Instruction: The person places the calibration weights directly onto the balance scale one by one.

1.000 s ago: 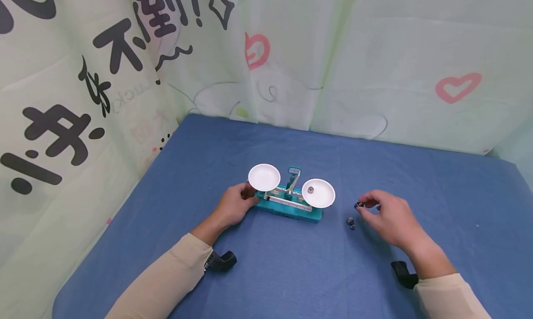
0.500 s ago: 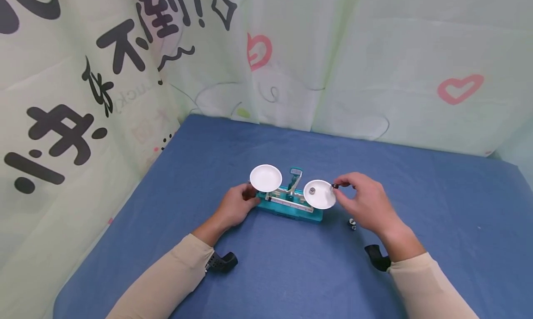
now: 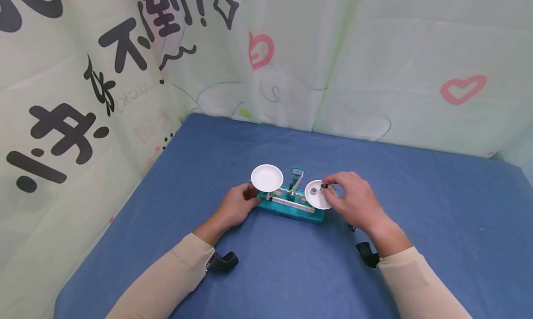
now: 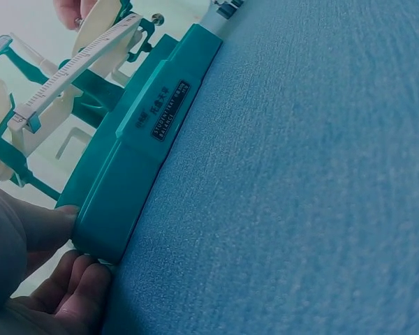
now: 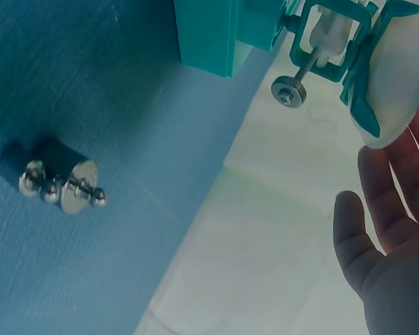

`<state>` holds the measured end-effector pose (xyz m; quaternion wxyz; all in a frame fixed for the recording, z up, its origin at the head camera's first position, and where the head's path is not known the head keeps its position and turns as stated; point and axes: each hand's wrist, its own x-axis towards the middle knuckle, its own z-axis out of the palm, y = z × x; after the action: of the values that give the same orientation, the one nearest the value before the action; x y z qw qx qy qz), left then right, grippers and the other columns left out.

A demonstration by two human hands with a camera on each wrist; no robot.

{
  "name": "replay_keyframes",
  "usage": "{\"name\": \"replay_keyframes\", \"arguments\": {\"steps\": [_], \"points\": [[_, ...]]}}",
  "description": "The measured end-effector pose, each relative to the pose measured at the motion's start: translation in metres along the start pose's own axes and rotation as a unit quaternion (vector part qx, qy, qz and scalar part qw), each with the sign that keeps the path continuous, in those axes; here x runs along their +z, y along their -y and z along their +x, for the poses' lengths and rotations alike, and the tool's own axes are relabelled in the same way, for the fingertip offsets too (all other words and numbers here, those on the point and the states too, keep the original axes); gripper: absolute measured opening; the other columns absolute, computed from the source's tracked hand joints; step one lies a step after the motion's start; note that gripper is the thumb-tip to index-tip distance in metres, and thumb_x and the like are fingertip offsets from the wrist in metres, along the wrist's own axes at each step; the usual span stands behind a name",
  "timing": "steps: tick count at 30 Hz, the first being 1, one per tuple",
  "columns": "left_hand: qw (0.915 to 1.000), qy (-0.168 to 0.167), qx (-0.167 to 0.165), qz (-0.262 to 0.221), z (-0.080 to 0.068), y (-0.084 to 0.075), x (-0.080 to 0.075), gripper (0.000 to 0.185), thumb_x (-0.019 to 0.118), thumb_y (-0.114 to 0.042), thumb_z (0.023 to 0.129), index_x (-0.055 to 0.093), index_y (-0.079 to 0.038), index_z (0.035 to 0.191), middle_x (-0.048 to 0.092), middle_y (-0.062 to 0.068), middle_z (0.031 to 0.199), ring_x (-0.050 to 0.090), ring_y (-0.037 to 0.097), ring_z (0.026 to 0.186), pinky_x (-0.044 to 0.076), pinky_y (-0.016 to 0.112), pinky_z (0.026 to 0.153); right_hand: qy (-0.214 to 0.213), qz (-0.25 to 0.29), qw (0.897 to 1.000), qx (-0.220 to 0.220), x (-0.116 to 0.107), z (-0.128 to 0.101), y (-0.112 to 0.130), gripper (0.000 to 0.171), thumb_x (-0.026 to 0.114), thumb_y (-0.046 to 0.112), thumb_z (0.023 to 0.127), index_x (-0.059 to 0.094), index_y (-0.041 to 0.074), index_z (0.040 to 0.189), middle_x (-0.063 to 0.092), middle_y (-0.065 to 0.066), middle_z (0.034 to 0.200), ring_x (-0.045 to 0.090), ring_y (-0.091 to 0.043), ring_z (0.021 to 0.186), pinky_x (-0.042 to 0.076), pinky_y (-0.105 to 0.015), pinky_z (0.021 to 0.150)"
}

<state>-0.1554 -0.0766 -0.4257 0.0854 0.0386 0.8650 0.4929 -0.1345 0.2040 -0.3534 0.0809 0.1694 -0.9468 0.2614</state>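
Note:
A teal balance scale (image 3: 287, 211) with two white pans stands mid-table. My left hand (image 3: 236, 204) grips the left end of its base; the left wrist view shows thumb and curled fingers (image 4: 91, 283) on either side of the base end. Over the right pan (image 3: 315, 202), my right hand (image 3: 360, 202) pinches a small dark metal weight (image 3: 324, 186) between thumb and index finger. Another metal weight (image 3: 313, 190) sits in that pan. The left pan (image 3: 267, 178) holds nothing and rides higher. In the right wrist view, the pan hides the pinching fingertips.
Knobbed metal weights (image 5: 73, 185) lie together on the blue tablecloth (image 3: 266, 272), right of the scale and partly under my right hand in the head view. A pale printed curtain (image 3: 374, 55) hangs behind and left of the table.
My right hand has carried the pinched weight leftward from beside the loose weights to over the right pan. My left hand keeps its grip on the base.

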Motion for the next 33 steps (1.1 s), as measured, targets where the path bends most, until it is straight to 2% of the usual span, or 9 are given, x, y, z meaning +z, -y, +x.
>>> {"name": "replay_keyframes", "arguments": {"steps": [20,25,29,33], "points": [[0.9998,-0.002,0.017,-0.008,0.000,0.002,0.001,0.024,0.066,-0.010,0.097,0.065,0.001,0.119,0.065,0.012,0.110,0.061,0.027,0.102,0.049,0.044,0.089,-0.002,-0.010,1.000,-0.015,0.009,0.004,-0.001,0.013,0.068,0.005,0.091,0.073,0.001,0.103,0.069,-0.017,0.108,0.056,-0.037,0.105,0.046,-0.056,0.090],[0.9998,-0.001,0.019,-0.010,0.000,0.003,0.001,0.025,0.066,-0.010,0.097,0.065,0.001,0.120,0.065,0.012,0.110,0.061,0.027,0.102,0.049,0.044,0.089,-0.018,-0.006,1.000,-0.018,0.006,0.002,0.000,0.016,0.068,0.004,0.090,0.072,0.000,0.105,0.069,-0.017,0.108,0.057,-0.037,0.105,0.046,-0.056,0.090],[0.9997,-0.001,0.020,-0.011,0.000,0.003,0.001,0.024,0.066,-0.010,0.097,0.065,0.001,0.119,0.065,0.012,0.110,0.061,0.027,0.102,0.049,0.044,0.089,-0.033,0.002,0.999,-0.004,-0.003,-0.002,-0.001,0.018,0.068,0.004,0.090,0.071,-0.001,0.108,0.068,-0.017,0.109,0.057,-0.036,0.106,0.047,-0.056,0.090],[0.9997,-0.003,0.021,-0.011,0.000,0.003,0.001,0.022,0.066,-0.009,0.097,0.065,0.001,0.117,0.065,0.012,0.108,0.061,0.027,0.100,0.049,0.045,0.088,-0.059,0.002,0.998,-0.003,-0.010,-0.008,-0.007,0.019,0.070,0.002,0.089,0.071,0.000,0.108,0.067,-0.017,0.107,0.059,-0.034,0.102,0.050,-0.055,0.085]]}}
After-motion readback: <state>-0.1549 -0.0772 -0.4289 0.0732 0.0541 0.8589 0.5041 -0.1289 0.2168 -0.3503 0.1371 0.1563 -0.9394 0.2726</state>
